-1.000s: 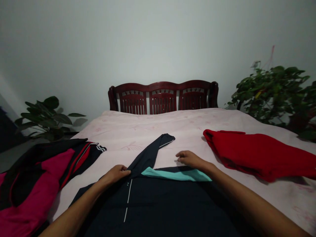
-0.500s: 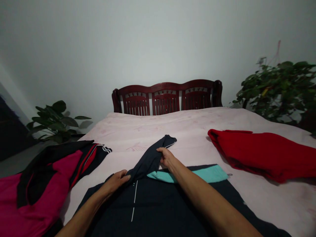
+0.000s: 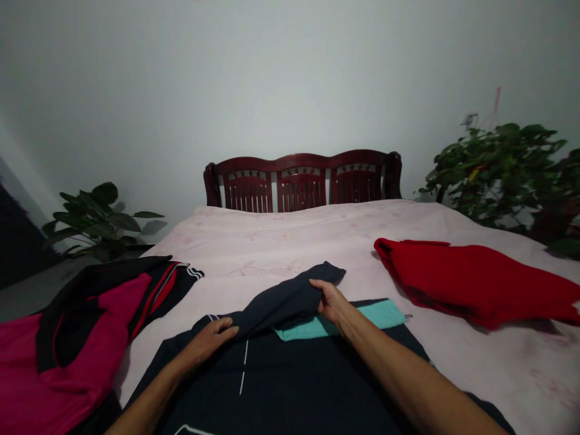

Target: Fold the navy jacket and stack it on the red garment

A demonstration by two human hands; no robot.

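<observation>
A dark navy jacket (image 3: 290, 380) with white piping and a turquoise strip (image 3: 380, 314) along its far edge lies spread on the bed in front of me. My right hand (image 3: 333, 302) is closed on its sleeve (image 3: 281, 302) close to the far end, holding it slanted across the turquoise strip. At the near end of that sleeve, my left hand (image 3: 215, 338) grips the cloth between thumb and fingers. Part of the turquoise strip is hidden under the sleeve and my right forearm.
A folded red garment (image 3: 475, 278) lies to the right on the pale pink bedsheet (image 3: 272, 235). Pink and black clothes (image 3: 104, 326) are heaped at the left. Behind stands a dark wooden headboard (image 3: 301, 181), with leafy plants (image 3: 502, 175) on both sides.
My right hand has moved right and slightly toward me with the sleeve's end, so the sleeve lies flatter and farther over the turquoise strip. My left hand stays near the same place.
</observation>
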